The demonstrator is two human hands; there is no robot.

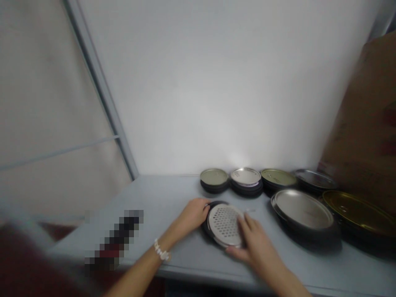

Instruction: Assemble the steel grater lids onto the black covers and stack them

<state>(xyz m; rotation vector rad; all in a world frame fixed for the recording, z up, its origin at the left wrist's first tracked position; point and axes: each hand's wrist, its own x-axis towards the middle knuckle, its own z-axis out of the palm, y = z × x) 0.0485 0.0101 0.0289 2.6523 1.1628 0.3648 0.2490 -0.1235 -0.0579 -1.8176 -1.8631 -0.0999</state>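
Observation:
A round perforated metal disc [223, 222] lies in a dark rim on the grey table [161, 198], near the front edge. My left hand [193, 214], with a white bead bracelet on its wrist, grips the disc's left edge with curled fingers. From the right, my right hand [253, 241] lies over the disc's right side, fingers pressed on its face and thumb at the near rim. Both hands hold the same disc.
Behind it stand stacks of round lids: an olive one [214, 176], a silver one [246, 176], another olive one [278, 177]. Larger silver [303, 208] and gold [355, 210] lids lie right, below a brown cardboard box [368, 123]. A pixelated patch [114, 241] sits left.

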